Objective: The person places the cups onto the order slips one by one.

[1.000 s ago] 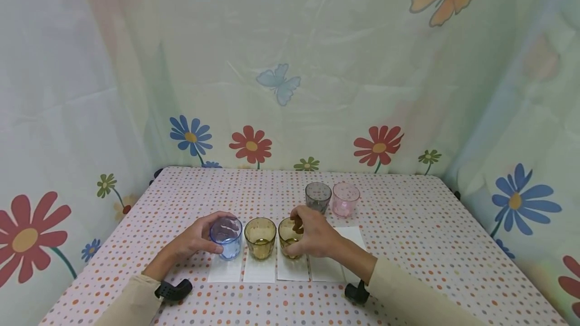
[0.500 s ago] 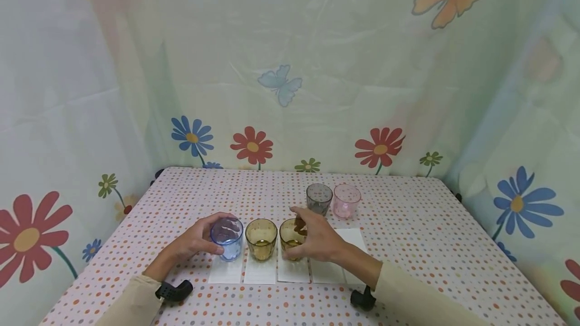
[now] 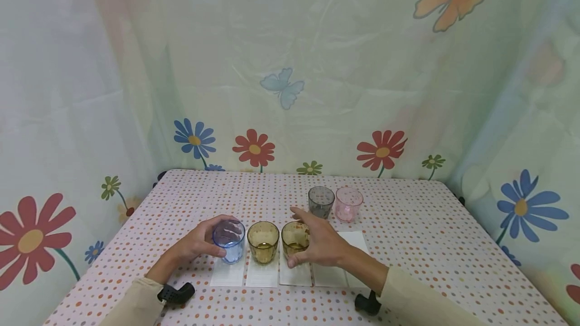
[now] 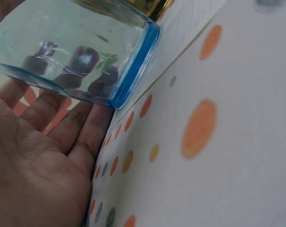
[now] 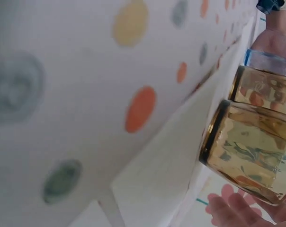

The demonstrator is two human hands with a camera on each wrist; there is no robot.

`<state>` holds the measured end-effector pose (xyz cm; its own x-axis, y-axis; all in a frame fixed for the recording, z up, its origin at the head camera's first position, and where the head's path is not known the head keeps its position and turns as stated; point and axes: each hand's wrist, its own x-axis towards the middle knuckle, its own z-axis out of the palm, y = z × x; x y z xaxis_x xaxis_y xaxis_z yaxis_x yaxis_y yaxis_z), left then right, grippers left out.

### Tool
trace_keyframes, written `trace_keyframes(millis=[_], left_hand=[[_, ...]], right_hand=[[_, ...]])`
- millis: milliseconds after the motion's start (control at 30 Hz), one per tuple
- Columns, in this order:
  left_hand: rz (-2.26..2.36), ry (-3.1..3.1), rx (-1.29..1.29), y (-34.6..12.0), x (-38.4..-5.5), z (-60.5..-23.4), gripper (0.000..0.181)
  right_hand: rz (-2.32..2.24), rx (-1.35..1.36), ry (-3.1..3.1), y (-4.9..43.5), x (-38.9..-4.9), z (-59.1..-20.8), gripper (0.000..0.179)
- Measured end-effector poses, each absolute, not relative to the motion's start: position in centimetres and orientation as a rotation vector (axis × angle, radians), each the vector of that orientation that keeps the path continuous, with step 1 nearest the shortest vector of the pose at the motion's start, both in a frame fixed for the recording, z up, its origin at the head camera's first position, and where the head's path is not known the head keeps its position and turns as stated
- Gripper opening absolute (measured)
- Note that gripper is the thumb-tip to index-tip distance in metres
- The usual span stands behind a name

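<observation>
Three tinted glass cups stand upright in a row in the head view. My left hand (image 3: 201,240) holds the blue cup (image 3: 233,251) on the left, thumb at its front and fingers behind, as the left wrist view also shows through the clear blue wall (image 4: 133,66). Beside it is one amber cup (image 3: 263,251), untouched. A second amber cup (image 3: 293,238) has my right hand (image 3: 323,243) at its right side, thumb and fingers spread apart. In the right wrist view, the fingers (image 5: 233,208) lie just off that nearer amber cup (image 5: 247,146).
Several white paper cards lie side by side under and right of the cups, including a bare card (image 3: 329,275). A grey cup (image 3: 320,206) and a pink cup (image 3: 348,208) stand behind, to the right. The table (image 3: 408,240) has a dotted cloth; a printed curtain (image 3: 217,89) hangs behind.
My right hand has loosened from the right amber cup, its fingers spreading and drawing slightly rightward. That cup stays on its card. The left hand stays on the blue cup.
</observation>
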<state>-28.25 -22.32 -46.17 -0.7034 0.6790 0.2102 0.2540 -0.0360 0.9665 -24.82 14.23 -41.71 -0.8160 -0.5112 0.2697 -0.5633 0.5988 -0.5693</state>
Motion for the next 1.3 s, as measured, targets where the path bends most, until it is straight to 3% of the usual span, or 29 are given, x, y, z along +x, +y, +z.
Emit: trace_keyframes(millis=[333,567,867,1300], left_hand=[[1.796,1.913,0.987,-22.3,-28.3,-46.2,0.079],[1.787,1.927,0.976,-22.3,-28.3,-46.3,0.081],[1.793,1.923,0.976,-22.3,-28.3,-46.1,0.079],[1.792,1.923,0.969,-22.3,-28.2,-46.1,0.078]], right_hand=[[0.99,0.936,-2.717,14.4,-24.8,-41.6,0.119],[0.972,0.97,-2.668,14.8,-25.2,-41.6,0.104],[1.056,1.004,-2.508,14.8,-25.6,-41.4,0.068],[1.042,0.937,-2.414,14.9,-25.8,-41.6,0.057]])
